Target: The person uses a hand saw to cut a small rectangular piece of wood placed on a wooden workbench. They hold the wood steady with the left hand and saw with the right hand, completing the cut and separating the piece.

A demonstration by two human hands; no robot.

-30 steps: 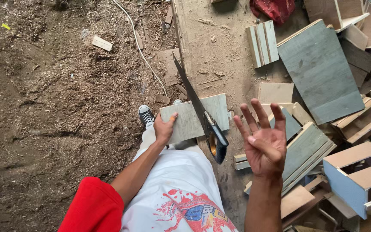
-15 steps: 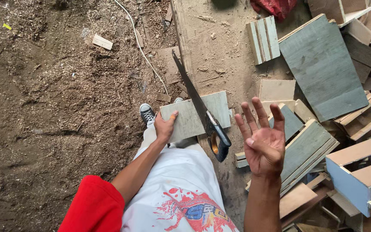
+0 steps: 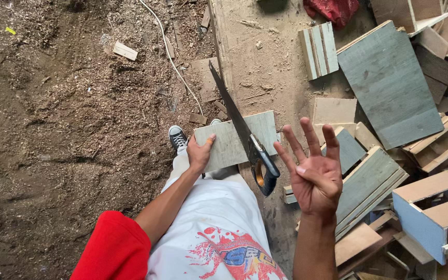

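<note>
My left hand (image 3: 199, 154) presses down on the left end of a grey-green wooden board (image 3: 231, 143) that lies across my knee. A hand saw (image 3: 240, 128) with a dark blade and a black-and-blue handle rests on the board, its blade running up and to the left, with no hand on it. My right hand (image 3: 313, 173) is raised palm up just right of the saw handle. Its fingers are spread and it holds nothing.
Sawdust-covered dirt floor (image 3: 68, 119) fills the left. A long plank (image 3: 265, 67) runs upward ahead. Stacked grey-green boards (image 3: 390, 83) and open wooden boxes (image 3: 434, 210) crowd the right side. A white cord (image 3: 175, 65) lies on the floor, and my sneaker (image 3: 177, 137) shows below the board.
My right hand has curled its little finger inward; the rest stays spread. Left hand, board and saw have not moved.
</note>
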